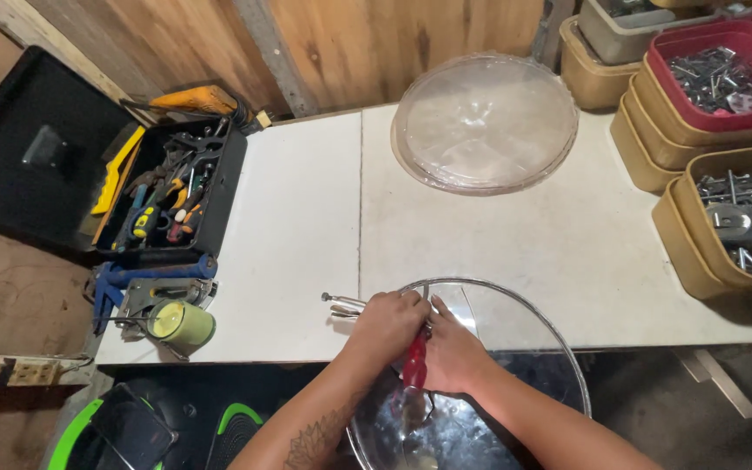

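1. While the left hand [386, 322] closes over pliers [345, 304] at the rim of a glass lid [515, 335] overhanging the white table [306, 226], the right hand [450, 352] clamps a red-handled tool [414, 365].
2. Squeezing too hard could, I judge, chip the glass, or the lid could tip off the edge.
3. A clear dome [485, 122] lies beyond; an open toolbox [171, 196] and hardware bins [733, 218] flank it, nothing blocking.
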